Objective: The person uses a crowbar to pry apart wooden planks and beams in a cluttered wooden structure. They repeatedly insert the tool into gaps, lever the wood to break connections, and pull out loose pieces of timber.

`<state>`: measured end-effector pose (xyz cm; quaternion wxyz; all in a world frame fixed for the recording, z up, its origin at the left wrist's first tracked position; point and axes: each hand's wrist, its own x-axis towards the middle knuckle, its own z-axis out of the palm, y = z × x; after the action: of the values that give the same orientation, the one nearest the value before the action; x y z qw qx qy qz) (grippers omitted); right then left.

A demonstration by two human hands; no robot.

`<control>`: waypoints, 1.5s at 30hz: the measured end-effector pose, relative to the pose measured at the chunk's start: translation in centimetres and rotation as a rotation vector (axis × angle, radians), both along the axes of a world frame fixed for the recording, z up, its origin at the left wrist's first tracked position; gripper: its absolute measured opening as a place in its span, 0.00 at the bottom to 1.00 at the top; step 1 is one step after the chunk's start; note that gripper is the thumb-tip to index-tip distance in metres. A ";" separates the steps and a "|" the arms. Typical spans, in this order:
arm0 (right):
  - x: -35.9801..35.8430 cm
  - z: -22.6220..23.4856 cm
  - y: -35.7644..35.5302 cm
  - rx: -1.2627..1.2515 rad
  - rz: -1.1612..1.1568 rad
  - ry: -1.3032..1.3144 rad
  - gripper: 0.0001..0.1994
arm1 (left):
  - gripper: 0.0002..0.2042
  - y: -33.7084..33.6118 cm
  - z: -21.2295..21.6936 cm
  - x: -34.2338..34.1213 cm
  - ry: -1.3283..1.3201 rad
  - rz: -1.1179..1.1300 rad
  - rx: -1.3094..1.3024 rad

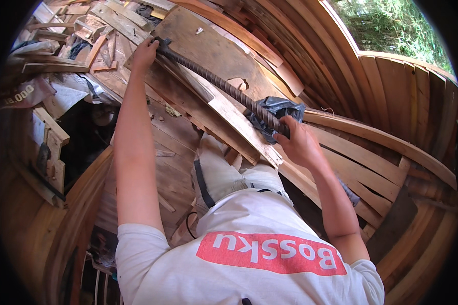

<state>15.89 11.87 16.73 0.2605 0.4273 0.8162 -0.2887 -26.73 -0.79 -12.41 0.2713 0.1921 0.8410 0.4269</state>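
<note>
A long, dark, spirally ribbed steel bar (213, 80) slants across in front of me from upper left to right. My left hand (145, 53) is closed at its far left end, beside a small dark fitting (164, 43). The right hand (298, 142) grips the opposite end, thumb and fingers round it. Below the bar runs a pale wooden plank (244, 127). A crumpled black plastic bag (290, 108) lies behind the bar, close to my right hand.
A wide brown board (208, 46) with a hole in it lies beyond the bar. Scrap wood (94, 30) is heaped at upper left. Curved-looking plank walls (387, 91) rise on the right, below an opening with greenery (392, 28). Wooden floorboards (163, 137) show at left.
</note>
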 end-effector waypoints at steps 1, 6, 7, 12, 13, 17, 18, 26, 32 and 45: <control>0.2 -0.5 0.1 -0.017 -0.006 0.003 0.18 | 0.21 0.1 0.3 0.1 0.010 -0.005 0.014; 0.2 -0.9 -0.5 -0.043 -0.053 -0.058 0.19 | 0.19 0.2 2.7 1.5 0.128 -0.047 -0.077; -0.1 -0.7 -0.5 -0.051 -0.057 -0.073 0.19 | 0.19 0.2 3.2 1.7 0.113 -0.035 -0.072; 0.5 -1.5 -0.5 -0.002 -0.002 -0.062 0.19 | 0.18 0.2 4.3 2.5 0.202 0.019 -0.093; 0.9 -2.1 -0.5 -0.002 0.010 -0.053 0.18 | 0.18 0.5 5.0 2.7 0.170 0.027 -0.111; 1.0 -2.4 -1.3 0.005 -0.005 -0.028 0.16 | 0.17 0.4 3.8 2.3 0.247 0.013 -0.082; 1.0 -2.4 -1.6 0.014 -0.007 -0.023 0.16 | 0.17 0.2 3.4 2.0 0.261 -0.007 -0.066; 2.1 -3.9 -3.0 0.044 -0.031 0.020 0.15 | 0.14 -0.3 1.8 1.9 0.263 -0.004 0.082; 2.2 -4.5 -4.3 0.054 -0.059 -0.009 0.14 | 0.14 -0.7 2.5 2.1 0.260 -0.019 0.095; 5.2 -9.3 -5.2 0.040 -0.106 0.132 0.16 | 0.15 -0.2 2.6 3.0 0.397 -0.024 -0.030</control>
<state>21.09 6.71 7.42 0.1817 0.4553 0.8134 -0.3132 -23.77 -0.95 -9.82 0.1081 0.2787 0.8818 0.3648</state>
